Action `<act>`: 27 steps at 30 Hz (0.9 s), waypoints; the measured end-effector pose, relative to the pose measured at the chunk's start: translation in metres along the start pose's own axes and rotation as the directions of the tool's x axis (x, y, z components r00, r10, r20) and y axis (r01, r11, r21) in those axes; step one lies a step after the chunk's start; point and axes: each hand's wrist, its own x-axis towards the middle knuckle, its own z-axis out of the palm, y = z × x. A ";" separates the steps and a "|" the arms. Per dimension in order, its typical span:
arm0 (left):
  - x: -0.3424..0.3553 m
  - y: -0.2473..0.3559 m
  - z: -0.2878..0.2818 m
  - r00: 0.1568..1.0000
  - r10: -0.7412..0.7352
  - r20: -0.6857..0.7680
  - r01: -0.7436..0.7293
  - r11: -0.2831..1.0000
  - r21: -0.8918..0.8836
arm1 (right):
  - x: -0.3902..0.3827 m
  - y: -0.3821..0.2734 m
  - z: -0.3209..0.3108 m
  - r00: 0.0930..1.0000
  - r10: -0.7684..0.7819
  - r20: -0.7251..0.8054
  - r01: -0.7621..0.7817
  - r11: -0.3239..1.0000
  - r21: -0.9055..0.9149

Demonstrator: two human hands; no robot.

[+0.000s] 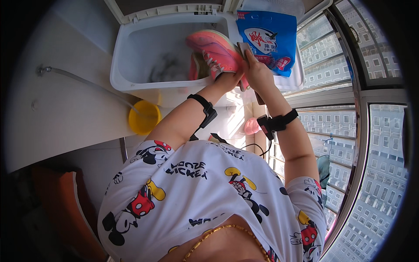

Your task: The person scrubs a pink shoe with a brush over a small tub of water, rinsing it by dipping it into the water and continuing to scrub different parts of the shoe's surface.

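Observation:
A pink sneaker [214, 48] with white laces is held tilted over the right part of a white washing tub [115, 65]. My left hand [229, 81] is closed on the shoe at its opening, with some fingers hidden by it. My right hand [258, 72] is wrapped round a flat, greyish-brown brush [243, 47] against the shoe's sole side; its bristles are hidden. Below the sneaker, a second pink-and-khaki shoe [199, 67] shows partly inside the tub, beside greyish water [161, 43].
A blue detergent bag [266, 35] stands on the machine's right top. A yellow bucket [144, 117], with a grey hose [91, 81] leading toward it, is at the left. A pink object [252, 125] lies below my right wrist. Barred windows [331, 83] line the right side.

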 end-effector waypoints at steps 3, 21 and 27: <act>0.000 0.020 -0.002 0.989 0.144 0.010 -0.144 0.979 0.141 | 0.058 -0.023 0.019 0.957 0.202 0.210 -0.186 0.978 -0.096; 0.002 -0.015 0.009 0.915 0.325 0.239 -0.365 0.414 0.834 | 0.098 -0.012 0.045 0.965 0.188 0.183 -0.187 0.982 -0.019; -0.012 0.027 -0.012 0.991 -0.128 0.045 0.128 0.992 0.010 | 0.070 0.001 -0.023 0.968 0.093 0.231 -0.152 0.956 0.250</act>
